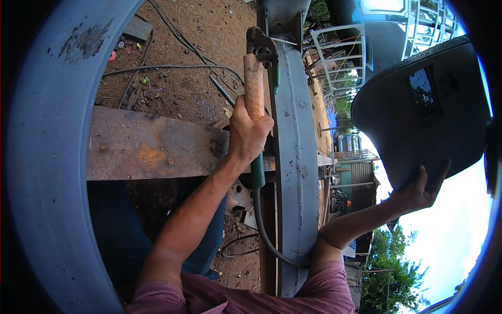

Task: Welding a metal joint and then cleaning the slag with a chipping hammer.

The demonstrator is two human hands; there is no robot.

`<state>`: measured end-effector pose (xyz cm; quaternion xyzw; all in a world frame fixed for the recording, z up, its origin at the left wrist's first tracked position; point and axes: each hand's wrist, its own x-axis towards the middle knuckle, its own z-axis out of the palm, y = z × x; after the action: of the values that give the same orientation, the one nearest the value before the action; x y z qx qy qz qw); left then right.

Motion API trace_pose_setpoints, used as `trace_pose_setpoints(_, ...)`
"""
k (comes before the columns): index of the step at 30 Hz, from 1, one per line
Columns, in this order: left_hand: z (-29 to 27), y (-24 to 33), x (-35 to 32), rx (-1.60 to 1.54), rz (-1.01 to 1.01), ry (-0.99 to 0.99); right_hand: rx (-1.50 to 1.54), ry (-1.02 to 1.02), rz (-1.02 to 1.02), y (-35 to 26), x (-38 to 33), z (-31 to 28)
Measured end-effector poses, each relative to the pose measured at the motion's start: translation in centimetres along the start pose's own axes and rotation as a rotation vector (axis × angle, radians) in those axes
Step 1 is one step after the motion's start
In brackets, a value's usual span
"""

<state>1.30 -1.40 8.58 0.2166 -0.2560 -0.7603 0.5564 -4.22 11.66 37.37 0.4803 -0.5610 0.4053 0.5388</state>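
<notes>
My left hand (249, 128) is closed around a welding electrode holder (254, 86), with its dark jaws pointing up and away from me. A brown upper grip, a green lever and a green lower handle show on it. From the jaws a thin pale rod reaches right, toward the grey steel beam (295, 157), which has a weld seam along its length. On the right, my right hand (415, 194) grips the lower edge of a dark welding mask (423, 115) with a small window; part of the grip is hidden.
A black cable (264, 230) loops from the holder across the beam. A rusty steel plate (157, 144) lies crosswise at left, beside a large curved grey steel member (42, 157). More cables (172, 67) cross the dirt ground. Pale metal frames (340, 57) stand at upper right.
</notes>
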Motion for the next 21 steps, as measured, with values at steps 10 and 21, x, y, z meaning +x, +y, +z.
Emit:
trace_pose_setpoints(10, 0.28, -0.23, 0.03, -0.042, 0.061, 0.037, -0.003, -0.001, 0.01, -0.25, -0.13, 0.01)
trace_pose_setpoints(21, 0.2, -0.39, 0.07, -0.038, 0.081, 0.028, -0.019, -0.007, 0.009, -0.44, -0.22, 0.08)
